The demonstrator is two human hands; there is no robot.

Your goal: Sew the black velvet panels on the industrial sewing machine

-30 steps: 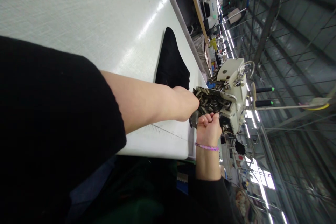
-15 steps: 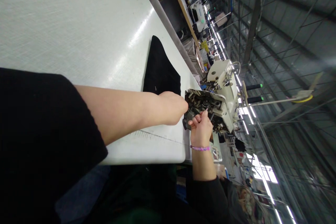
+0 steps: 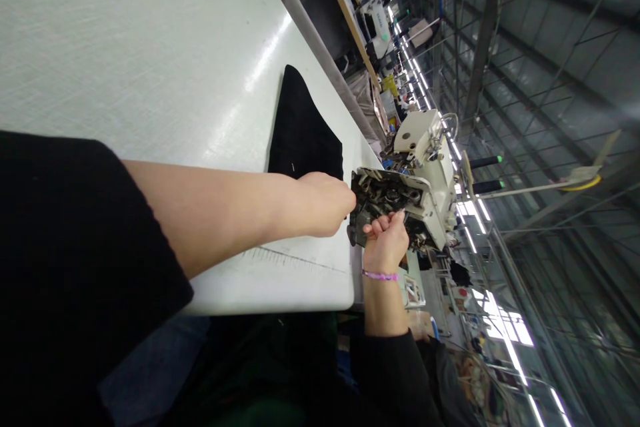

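Note:
The picture lies on its side, with the ceiling at the right. My left hand (image 3: 330, 203) reaches across a black fabric piece (image 3: 305, 123) on the white table to the near edge of the sewing machine (image 3: 385, 197). Its fingers are turned away and hidden. The machine's cover stands open, so its dark metal workings show. In front of them is my right hand (image 3: 386, 240), with a pink and purple bead bracelet (image 3: 380, 275) at the wrist. Its fingers are curled in and pinched near the thumb; whatever they hold is too small to make out.
The white tabletop (image 3: 150, 47) has ruler-like marks near its edge. Two dark thread cones (image 3: 487, 187) stand above the machine. Another white sewing machine (image 3: 377, 23) and a wood-edged bench (image 3: 343, 3) are farther off.
My right hand has shifted slightly, and its fingers and thumb have turned a little at the machine's workings. My left hand stays at the machine's edge. The view has moved slightly.

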